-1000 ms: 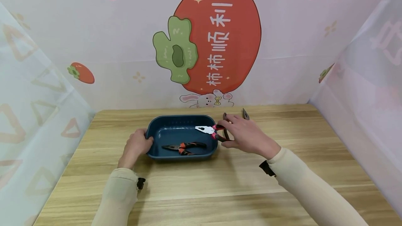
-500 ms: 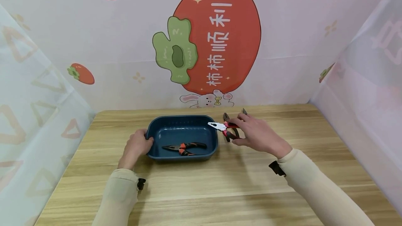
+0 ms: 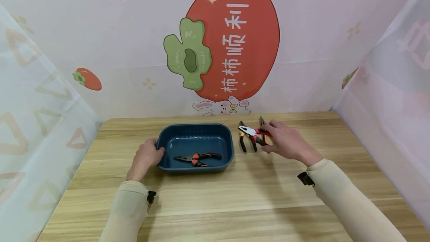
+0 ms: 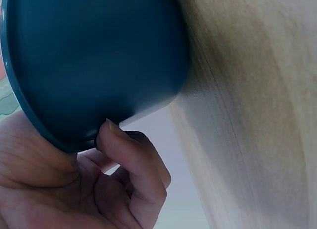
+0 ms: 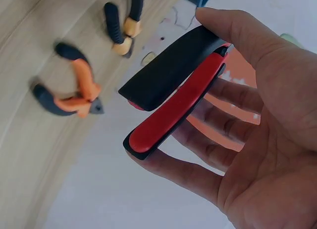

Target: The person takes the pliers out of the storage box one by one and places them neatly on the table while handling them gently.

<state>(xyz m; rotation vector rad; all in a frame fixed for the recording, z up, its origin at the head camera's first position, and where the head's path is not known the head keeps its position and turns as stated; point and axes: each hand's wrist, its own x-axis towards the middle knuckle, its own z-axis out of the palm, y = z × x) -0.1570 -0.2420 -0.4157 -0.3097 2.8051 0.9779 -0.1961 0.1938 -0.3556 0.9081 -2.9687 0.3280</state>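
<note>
My left hand (image 3: 145, 157) grips the left end of a dark blue tray (image 3: 183, 142); the left wrist view shows its fingers at the tray's rim (image 4: 74, 146). Inside the tray lie long-nose pliers (image 3: 195, 157) with black and orange handles. To the right of the tray, my right hand (image 3: 289, 142) holds combination pliers (image 3: 249, 131) with bright silver jaws pointing left. In the right wrist view their red and black handles (image 5: 173, 108) sit between thumb and fingers, slightly spread.
Pliers with yellow and black handles (image 3: 242, 143) lie on the wooden table (image 3: 215, 201), partly behind the held pair. Orange-handled pliers (image 5: 85, 83) lie beside them, mostly covered by my right hand in the head view. A printed cloth (image 3: 134, 47) backs the table.
My right hand has moved right with the combination pliers, from over the tray's right edge to above the other pliers. The left hand and tray have stayed put.
</note>
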